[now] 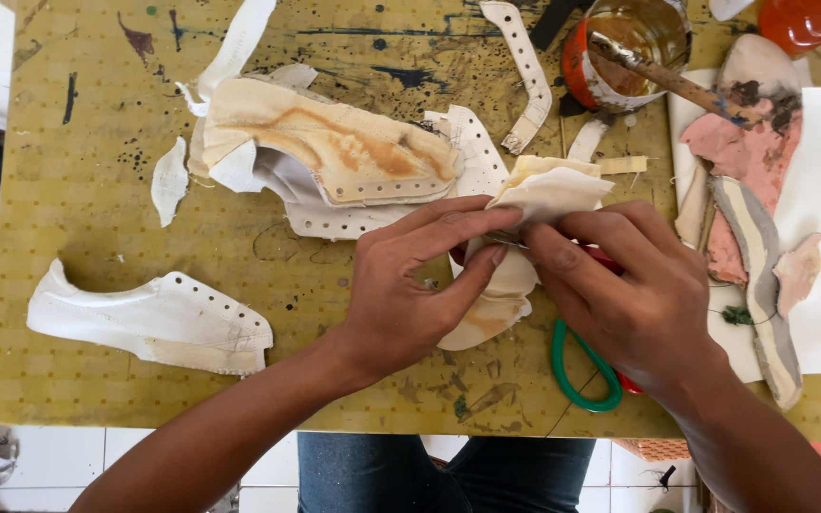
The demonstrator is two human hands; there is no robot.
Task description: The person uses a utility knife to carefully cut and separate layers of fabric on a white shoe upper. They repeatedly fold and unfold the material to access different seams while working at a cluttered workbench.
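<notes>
Clearly my left hand (410, 285) and right hand (629, 294) both pinch the folded cream shoe piece (544, 195) above the yellow surface (78, 190); it looks thin, soft and floppy, best gripped along its edge.

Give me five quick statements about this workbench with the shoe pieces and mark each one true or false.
1. Both hands, the left hand and the right hand, pinch the same folded cream fabric shoe piece. True.
2. The white perforated leather shoe side panel lies at the right edge of the yellow stained work table. False: it lies near the left edge, apart from both hands.
3. A stick brush leans in the open glue tin at the top. True.
4. The green-handled scissors are held in the left hand. False: they lie on the table under the right hand.
5. The glue tin lies tipped on its side. False: it stands upright.
</notes>
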